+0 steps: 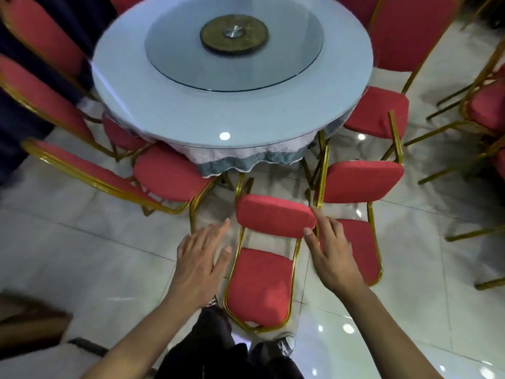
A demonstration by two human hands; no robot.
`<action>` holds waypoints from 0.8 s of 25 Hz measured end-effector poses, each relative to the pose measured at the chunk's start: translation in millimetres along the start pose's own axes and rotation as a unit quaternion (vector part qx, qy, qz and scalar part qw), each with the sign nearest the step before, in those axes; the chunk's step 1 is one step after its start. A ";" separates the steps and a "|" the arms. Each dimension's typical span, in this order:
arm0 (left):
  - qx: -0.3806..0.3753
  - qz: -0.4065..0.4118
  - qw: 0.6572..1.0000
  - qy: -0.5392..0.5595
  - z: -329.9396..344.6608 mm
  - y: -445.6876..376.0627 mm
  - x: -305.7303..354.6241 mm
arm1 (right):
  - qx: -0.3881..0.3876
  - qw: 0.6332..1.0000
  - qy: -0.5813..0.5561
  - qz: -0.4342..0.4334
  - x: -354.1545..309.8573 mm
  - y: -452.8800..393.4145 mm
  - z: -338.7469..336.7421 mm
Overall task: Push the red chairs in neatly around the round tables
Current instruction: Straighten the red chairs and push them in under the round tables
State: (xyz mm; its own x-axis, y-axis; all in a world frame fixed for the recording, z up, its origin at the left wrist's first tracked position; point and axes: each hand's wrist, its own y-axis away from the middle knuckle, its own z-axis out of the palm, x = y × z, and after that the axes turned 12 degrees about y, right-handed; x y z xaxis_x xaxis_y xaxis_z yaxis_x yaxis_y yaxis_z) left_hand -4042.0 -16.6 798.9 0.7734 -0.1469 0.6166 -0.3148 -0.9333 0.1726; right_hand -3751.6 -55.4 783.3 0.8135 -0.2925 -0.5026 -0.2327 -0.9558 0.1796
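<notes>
A round white table (164, 105) with a glass turntable (235, 47) stands ahead, ringed by red chairs with gold frames. The nearest red chair (259, 285) stands right in front of me, its backrest toward me and its seat (276, 216) short of the table edge. My left hand (202, 258) hovers open just left of the chair's frame, fingers straight, not clearly touching it. My right hand (330, 253) is open at the seat's right corner, thumb and fingertips touching the cushion edge. A second red chair (360, 181) stands close on the right, angled toward the table.
Other red chairs (169, 173) sit partly under the table at left and a chair (379, 110) at right. Further chairs (483, 105) stand at the far right edge. The floor (82, 242) is glossy white tile. My legs and shoes (284, 346) are behind the near chair.
</notes>
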 end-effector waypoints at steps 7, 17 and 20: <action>0.041 -0.024 0.999 0.016 10.0 33.2 4.1 | -0.031 0.999 0.016 -0.027 3.6 26.2 -0.9; 0.021 -0.025 0.999 0.016 69.4 54.6 -25.0 | -0.055 0.995 0.081 -0.035 32.9 46.4 30.5; 0.027 -0.071 0.997 -0.006 106.6 59.6 -33.5 | -0.076 0.991 0.099 -0.057 60.0 22.9 56.3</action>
State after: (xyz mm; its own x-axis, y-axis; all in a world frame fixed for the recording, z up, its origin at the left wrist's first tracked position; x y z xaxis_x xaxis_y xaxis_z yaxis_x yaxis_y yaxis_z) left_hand -4028.0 -102.2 706.6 0.8147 -0.0146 0.5797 -0.1705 -0.9615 0.2155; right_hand -3738.1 -96.5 709.6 0.9220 -0.1575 -0.3536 -0.0630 -0.9624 0.2642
